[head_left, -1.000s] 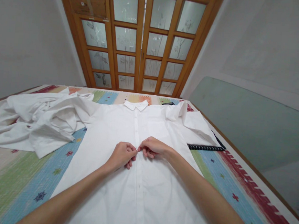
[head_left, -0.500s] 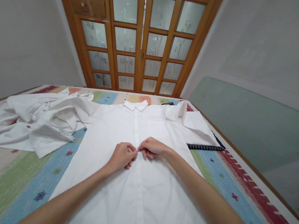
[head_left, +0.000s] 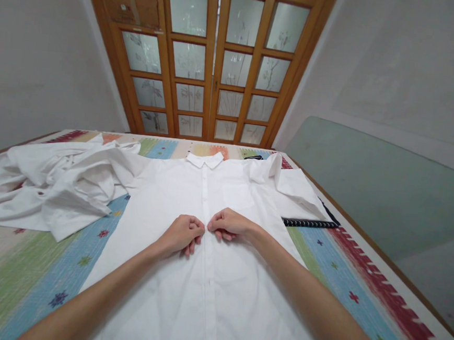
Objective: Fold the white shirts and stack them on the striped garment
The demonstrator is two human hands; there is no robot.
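A white button-up shirt [head_left: 170, 197] lies front side up, its collar [head_left: 204, 160] at the far end and its button placket [head_left: 208, 305] running down the middle toward me. My left hand [head_left: 184, 235] is closed in a pinch at the left side of the placket, around mid-chest. Facing it, my right hand [head_left: 228, 224] pinches the placket's right side, the fingertips of both hands nearly meeting. The button between them is too small and covered to make out. One sleeve [head_left: 299, 191] lies folded over at the right.
Crumpled white cloth [head_left: 72, 179] is heaped at the left of the table. A striped, patterned tablecloth [head_left: 13, 289] covers the tabletop. Dark items [head_left: 309, 223] stick out under the right sleeve. Wooden glass-paned doors [head_left: 214, 85] stand behind, and a pale green panel [head_left: 368, 176] leans at the right.
My left hand has drawn slightly left and the fingertips sit a little farther apart. My right hand stays nearly in place. The view has shifted very slightly.
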